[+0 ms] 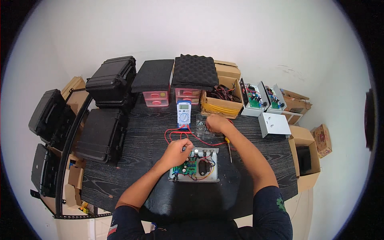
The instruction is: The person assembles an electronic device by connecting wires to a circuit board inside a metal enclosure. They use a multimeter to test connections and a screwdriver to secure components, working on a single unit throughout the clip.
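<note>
Left hand (176,153) closed on something small over open circuit box (195,165); right hand (216,123) curled at clear bag (202,126). Multimeter (183,114) leads lay unconnected; probing not yet begun.

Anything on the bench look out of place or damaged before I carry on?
Nothing looks damaged or spilled. The red test leads lie in loose loops between the multimeter and the open circuit box, and a screwdriver lies beside it.

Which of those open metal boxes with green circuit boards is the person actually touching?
The one lying flat at the table's near edge, under the left hand. The other two stand at the far right, untouched.
</note>
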Tool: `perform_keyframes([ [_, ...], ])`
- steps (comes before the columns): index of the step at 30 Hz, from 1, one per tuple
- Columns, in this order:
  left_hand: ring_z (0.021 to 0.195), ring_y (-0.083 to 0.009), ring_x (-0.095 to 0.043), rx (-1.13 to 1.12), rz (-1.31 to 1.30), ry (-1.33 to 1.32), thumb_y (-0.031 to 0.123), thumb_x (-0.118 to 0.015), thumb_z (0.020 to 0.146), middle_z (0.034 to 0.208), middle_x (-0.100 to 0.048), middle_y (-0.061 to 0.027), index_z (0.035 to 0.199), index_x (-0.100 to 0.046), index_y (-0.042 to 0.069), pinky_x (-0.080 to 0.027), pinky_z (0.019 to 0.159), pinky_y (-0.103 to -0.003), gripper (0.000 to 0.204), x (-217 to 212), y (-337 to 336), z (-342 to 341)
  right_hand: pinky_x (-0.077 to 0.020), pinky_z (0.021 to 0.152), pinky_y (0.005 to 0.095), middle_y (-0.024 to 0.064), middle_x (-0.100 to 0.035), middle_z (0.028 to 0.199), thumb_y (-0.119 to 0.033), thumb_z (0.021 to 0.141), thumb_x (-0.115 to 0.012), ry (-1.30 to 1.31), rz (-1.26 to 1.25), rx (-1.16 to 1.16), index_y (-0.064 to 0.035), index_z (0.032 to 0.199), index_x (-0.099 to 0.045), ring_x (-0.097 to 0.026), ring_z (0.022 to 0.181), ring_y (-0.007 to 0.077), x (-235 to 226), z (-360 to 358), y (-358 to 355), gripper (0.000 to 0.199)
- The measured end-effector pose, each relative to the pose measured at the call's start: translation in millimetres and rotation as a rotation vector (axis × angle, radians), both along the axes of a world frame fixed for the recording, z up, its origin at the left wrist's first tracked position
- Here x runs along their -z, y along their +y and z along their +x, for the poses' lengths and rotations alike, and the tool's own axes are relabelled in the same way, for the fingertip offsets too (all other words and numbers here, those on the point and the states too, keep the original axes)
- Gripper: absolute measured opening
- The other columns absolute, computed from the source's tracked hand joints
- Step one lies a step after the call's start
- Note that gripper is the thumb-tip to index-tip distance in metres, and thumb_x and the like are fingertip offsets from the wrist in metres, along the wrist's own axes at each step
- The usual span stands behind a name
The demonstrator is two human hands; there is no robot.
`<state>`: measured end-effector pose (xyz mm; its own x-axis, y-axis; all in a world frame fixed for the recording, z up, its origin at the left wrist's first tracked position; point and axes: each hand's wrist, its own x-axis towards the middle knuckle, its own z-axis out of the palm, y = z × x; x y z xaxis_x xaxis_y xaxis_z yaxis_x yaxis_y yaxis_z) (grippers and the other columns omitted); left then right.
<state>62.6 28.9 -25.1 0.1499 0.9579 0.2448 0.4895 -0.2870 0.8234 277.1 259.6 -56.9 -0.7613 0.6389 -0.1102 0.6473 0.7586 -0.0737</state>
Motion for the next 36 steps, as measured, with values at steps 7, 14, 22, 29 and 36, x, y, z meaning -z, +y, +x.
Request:
perform_keyframes([
  [7, 0.079, -0.0172, -0.073, -0.001, -0.023, 0.016, 0.013, -0.063, 0.103, 0.086, -0.076, -0.0097, 0.098, -0.070, 0.001, -0.055, 0.065, -0.034, 0.015, -1.5, -1.4, -2.4, -0.0589, 0.083, 0.0440, 0.0138, -0.078, 0.091, -0.004, 0.072, -0.076, 0.029, -0.157, -0.042, -0.0087, 0.084, -0.080, -0.075, 0.091, 0.0331, -14.6, 1.4, -0.8, 0.014],
  [14, 0.079, -0.0177, -0.072, -0.011, -0.006, 0.034, 0.014, -0.063, 0.103, 0.087, -0.076, -0.0095, 0.099, -0.069, 0.000, -0.055, 0.067, -0.035, 0.015, 1.3, -0.5, -1.7, -0.0586, 0.080, 0.0441, 0.0140, -0.078, 0.089, -0.001, 0.072, -0.075, -0.082, -0.099, -0.086, -0.0086, 0.085, -0.081, -0.075, 0.089, 0.0324, -11.4, -2.9, 0.3, 0.017],
  [22, 0.082, -0.0176, -0.073, -0.002, -0.062, 0.006, 0.013, -0.063, 0.103, 0.088, -0.076, -0.0093, 0.099, -0.069, 0.000, -0.055, 0.069, -0.035, 0.015, -5.1, -2.7, -1.5, -0.0586, 0.076, 0.0414, 0.0150, -0.078, 0.087, -0.004, 0.079, -0.078, 0.114, -0.274, -0.035, -0.0047, 0.088, -0.078, -0.075, 0.084, 0.0293, -5.6, -0.4, 0.4, 0.009],
  [29, 0.070, -0.0253, -0.072, -0.022, 0.025, -0.041, 0.013, -0.066, 0.098, 0.082, -0.073, -0.0152, 0.098, -0.070, 0.000, -0.054, 0.065, -0.039, 0.014, 3.3, -0.2, -0.6, -0.0583, 0.075, 0.0420, 0.0130, -0.078, 0.087, -0.006, 0.078, -0.079, 0.127, -0.259, -0.034, -0.0055, 0.088, -0.078, -0.075, 0.082, 0.0294, -7.5, -1.9, -2.9, 0.010],
  [36, 0.077, -0.0222, -0.073, -0.055, 0.015, -0.114, 0.012, -0.065, 0.099, 0.085, -0.074, -0.0132, 0.100, -0.070, -0.001, -0.055, 0.069, -0.036, 0.014, -0.9, -0.8, 4.0, -0.0577, 0.082, 0.0438, 0.0148, -0.078, 0.094, -0.013, 0.080, -0.075, 0.109, -0.298, -0.003, -0.0068, 0.089, -0.076, -0.074, 0.091, 0.0326, -13.3, 4.5, -4.4, 0.011],
])
